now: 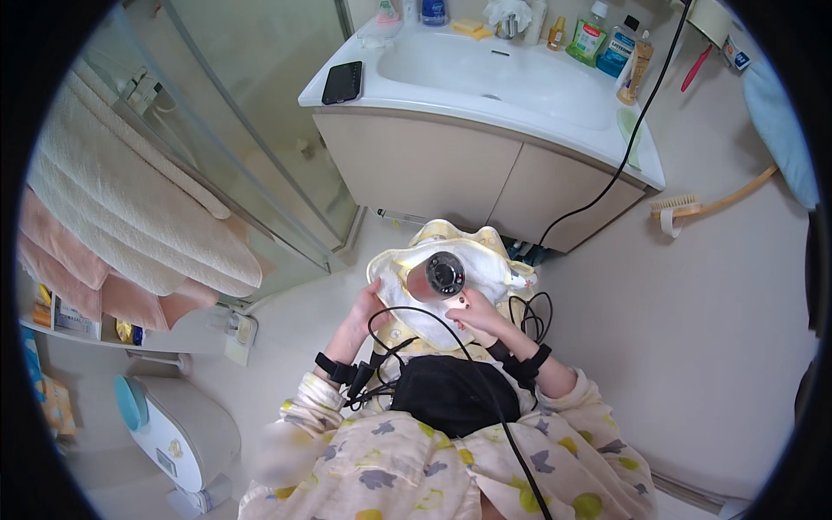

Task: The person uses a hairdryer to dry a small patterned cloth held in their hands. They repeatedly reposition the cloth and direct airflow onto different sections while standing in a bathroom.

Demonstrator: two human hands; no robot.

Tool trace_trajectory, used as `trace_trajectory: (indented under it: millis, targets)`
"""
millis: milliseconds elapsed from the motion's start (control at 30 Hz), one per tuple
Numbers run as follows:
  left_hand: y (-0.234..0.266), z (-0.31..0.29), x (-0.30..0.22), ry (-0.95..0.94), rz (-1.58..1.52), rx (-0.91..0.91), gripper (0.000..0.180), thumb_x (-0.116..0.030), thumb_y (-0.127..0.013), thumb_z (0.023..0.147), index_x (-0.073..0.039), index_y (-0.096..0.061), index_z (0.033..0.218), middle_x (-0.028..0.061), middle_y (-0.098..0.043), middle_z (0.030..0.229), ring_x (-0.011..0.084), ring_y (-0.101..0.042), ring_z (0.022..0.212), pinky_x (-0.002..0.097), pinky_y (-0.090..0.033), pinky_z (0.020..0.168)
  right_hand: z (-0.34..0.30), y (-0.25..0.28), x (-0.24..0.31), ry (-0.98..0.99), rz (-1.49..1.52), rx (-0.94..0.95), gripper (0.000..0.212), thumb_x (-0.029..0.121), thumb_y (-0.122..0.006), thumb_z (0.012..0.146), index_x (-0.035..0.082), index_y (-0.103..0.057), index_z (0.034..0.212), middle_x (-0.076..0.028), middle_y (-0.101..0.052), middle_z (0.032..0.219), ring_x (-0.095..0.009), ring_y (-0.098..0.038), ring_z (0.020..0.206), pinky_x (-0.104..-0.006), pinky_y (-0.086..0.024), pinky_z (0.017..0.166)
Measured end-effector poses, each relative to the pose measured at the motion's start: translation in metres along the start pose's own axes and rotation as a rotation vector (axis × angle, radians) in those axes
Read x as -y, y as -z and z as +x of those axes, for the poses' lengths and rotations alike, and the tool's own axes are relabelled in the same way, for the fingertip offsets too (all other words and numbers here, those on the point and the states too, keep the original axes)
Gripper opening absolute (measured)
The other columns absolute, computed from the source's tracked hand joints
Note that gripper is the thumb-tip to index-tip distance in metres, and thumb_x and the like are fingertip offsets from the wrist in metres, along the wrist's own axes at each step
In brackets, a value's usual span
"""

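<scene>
Head view: your right hand point(482, 315) grips the hair dryer point(426, 278), barrel far-left; your left hand point(366, 308) holds the cloth point(490, 267) edge.

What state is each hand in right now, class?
Left hand: closed, holding the edge of the white cloth.
Right hand: closed, holding the hair dryer by its handle.

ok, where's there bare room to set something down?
Floor between the shower glass and left hand; also the basin, right of the phone. Crowded: the sink's back ledge, with bottles and sponge, and beside the right hand, where black cords loop.
</scene>
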State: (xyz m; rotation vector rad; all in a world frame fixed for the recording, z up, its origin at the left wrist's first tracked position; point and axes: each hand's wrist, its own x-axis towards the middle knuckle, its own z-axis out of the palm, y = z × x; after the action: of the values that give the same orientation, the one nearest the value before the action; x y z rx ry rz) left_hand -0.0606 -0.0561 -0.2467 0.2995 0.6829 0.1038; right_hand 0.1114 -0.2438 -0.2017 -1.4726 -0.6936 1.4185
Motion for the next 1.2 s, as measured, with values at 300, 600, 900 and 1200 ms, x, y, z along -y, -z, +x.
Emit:
trace_trajectory:
  millis: [300,600,900,1200]
  targets:
    - [-0.005,-0.002,0.009,-0.048,-0.094,0.100,0.041,-0.031,-0.042,0.092,-0.002,-0.045,0.121,0.0131,-0.054,0.120,0.0276,-0.050,0.112,0.0431,-0.033,0.101,-0.008,-0.005,0.001,0.105,-0.096,-0.088,0.031,0.007,-0.063,0.072,-0.004,-0.048,0.097,-0.004,-0.055,0.068,-0.011,-0.054,0.050,-0.0246,-0.045,0.046]
    - [0.006,-0.001,0.015,0.009,-0.003,0.056,0.038,-0.032,-0.039,0.094,-0.001,-0.049,0.115,0.0121,-0.061,0.108,0.0242,-0.058,0.100,0.0370,-0.042,0.093,-0.014,-0.007,0.001,-0.017,-0.084,-0.082,0.033,0.005,-0.064,0.072,-0.003,-0.048,0.099,-0.006,-0.054,0.070,-0.011,-0.055,0.052,-0.0249,-0.046,0.047]
    - [0.012,-0.011,0.018,-0.020,-0.147,0.084,0.038,-0.030,-0.038,0.095,0.001,-0.048,0.115,0.0139,-0.061,0.107,0.0256,-0.058,0.099,0.0377,-0.042,0.094,-0.017,-0.016,-0.008,0.074,-0.163,-0.123,0.031,0.008,-0.065,0.069,-0.002,-0.052,0.095,-0.006,-0.057,0.072,-0.011,-0.055,0.052,-0.0240,-0.046,0.046]
    - [0.005,-0.012,0.019,-0.023,-0.146,0.123,0.036,-0.029,-0.044,0.092,0.000,-0.048,0.115,0.0126,-0.060,0.110,0.0236,-0.058,0.099,0.0352,-0.041,0.094,-0.015,-0.015,-0.007,-0.009,-0.113,-0.092,0.031,0.010,-0.065,0.070,-0.002,-0.052,0.096,-0.005,-0.056,0.072,-0.010,-0.054,0.053,-0.0236,-0.045,0.047]
